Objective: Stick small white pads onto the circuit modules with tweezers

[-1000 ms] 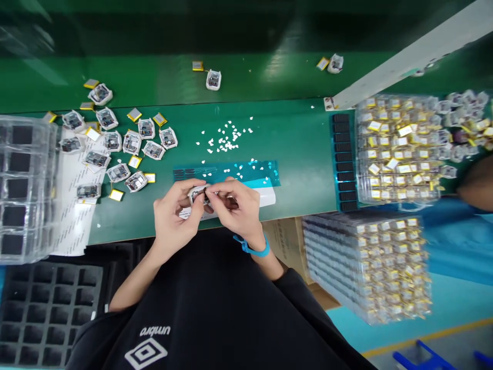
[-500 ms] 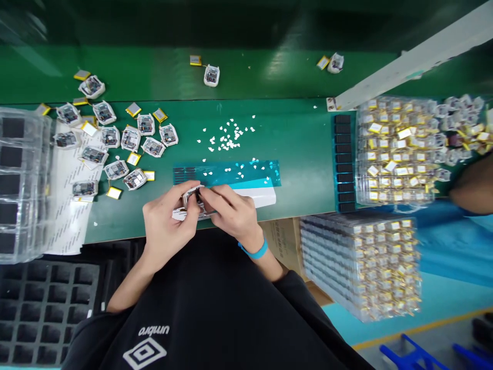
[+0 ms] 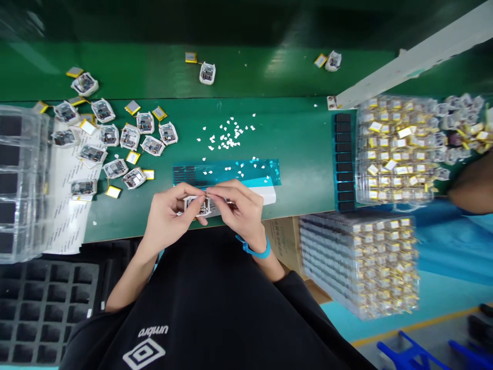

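Observation:
My left hand [image 3: 169, 216] is closed around a white electronics housing [image 3: 203, 206] with a circuit board inside, above the front edge of the bench. The housing's left part is hidden by my thumb. My right hand [image 3: 242, 208], with a blue wristband, has thumb and forefinger pinched at the housing's upper right corner. Whatever sits between those fingertips is too small to make out. Just beyond my hands lies a blue translucent film strip [image 3: 227, 176] with dark pads at its left end. Small white stickers [image 3: 230, 137] are scattered on and behind it.
Several open housings [image 3: 130, 137] with yellow-edged batteries lie at left beside clear trays [image 3: 23, 185]. At right stand a strip of black pads [image 3: 344, 162], a tray of battery units [image 3: 396, 149] and a tray stack [image 3: 358, 262]. Another person's arm [image 3: 473, 185] shows at far right.
The housing has turned in my left hand, so more of its inside shows. My right fingers have shifted from its interior to a pinch at its upper edge.

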A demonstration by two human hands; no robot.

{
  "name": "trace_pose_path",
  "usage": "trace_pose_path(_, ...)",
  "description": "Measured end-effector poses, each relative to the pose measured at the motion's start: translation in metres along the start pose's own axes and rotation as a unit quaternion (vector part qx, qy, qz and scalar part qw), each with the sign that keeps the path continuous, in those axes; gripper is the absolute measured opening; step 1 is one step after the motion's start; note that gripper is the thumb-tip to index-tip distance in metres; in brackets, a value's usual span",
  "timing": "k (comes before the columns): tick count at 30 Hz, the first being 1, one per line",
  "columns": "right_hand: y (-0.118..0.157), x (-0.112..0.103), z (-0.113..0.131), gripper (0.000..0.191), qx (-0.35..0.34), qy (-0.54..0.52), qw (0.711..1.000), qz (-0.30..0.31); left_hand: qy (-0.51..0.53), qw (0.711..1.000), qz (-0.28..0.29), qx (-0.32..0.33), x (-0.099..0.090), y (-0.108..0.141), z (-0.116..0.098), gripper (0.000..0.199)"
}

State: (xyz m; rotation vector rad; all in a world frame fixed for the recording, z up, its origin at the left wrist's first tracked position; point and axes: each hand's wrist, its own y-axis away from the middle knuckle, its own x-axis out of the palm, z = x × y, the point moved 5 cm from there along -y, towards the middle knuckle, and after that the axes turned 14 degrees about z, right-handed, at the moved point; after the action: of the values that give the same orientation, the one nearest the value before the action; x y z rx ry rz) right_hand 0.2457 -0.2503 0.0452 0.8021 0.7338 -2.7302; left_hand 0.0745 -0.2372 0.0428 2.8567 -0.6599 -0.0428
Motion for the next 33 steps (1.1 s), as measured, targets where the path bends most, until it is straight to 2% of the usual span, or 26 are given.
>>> trace_pose_path(4, 0.005, 0.002, 0.004, 0.028, -0.033, 0.145, 0.988, 0.030, 0.050, 0.999, 0.004, -0.010, 0.002, -0.004, 0.001, 0.011)
trace_pose_path(7, 0.003, -0.002, -0.002, 0.035, 0.014, 0.204, 0.979, 0.024, 0.060, 0.998, -0.006, -0.019, 0.002, -0.004, 0.001, 0.016)
trace_pose_path(10, -0.002, -0.007, -0.008, 0.043, 0.043, 0.208, 0.976, 0.050, 0.064, 0.998, -0.012, -0.021, 0.002, -0.003, 0.001, 0.019)
trace_pose_path(14, -0.001, -0.003, -0.006, 0.041, -0.023, 0.230, 0.963, 0.139, 0.061, 0.998, 0.004, -0.012, 0.006, -0.001, 0.003, 0.017)
trace_pose_path(19, 0.006, -0.002, -0.003, 0.042, -0.067, 0.255, 0.952, 0.157, -0.041, 0.998, -0.041, 0.006, 0.009, 0.004, 0.007, 0.016)
trace_pose_path(27, 0.006, 0.003, 0.011, 0.033, -0.036, 0.306, 0.922, 0.235, -0.177, 0.983, -0.046, 0.007, 0.016, 0.007, 0.001, 0.017)
trace_pose_path(30, 0.004, 0.001, 0.019, 0.033, -0.010, 0.323, 0.907, 0.269, -0.152, 0.987, -0.047, 0.021, 0.017, 0.007, 0.004, 0.013)
trace_pose_path(33, 0.000, -0.006, 0.022, 0.041, 0.006, 0.261, 0.926, 0.274, -0.103, 0.991, -0.072, 0.053, 0.016, 0.010, 0.007, 0.011)
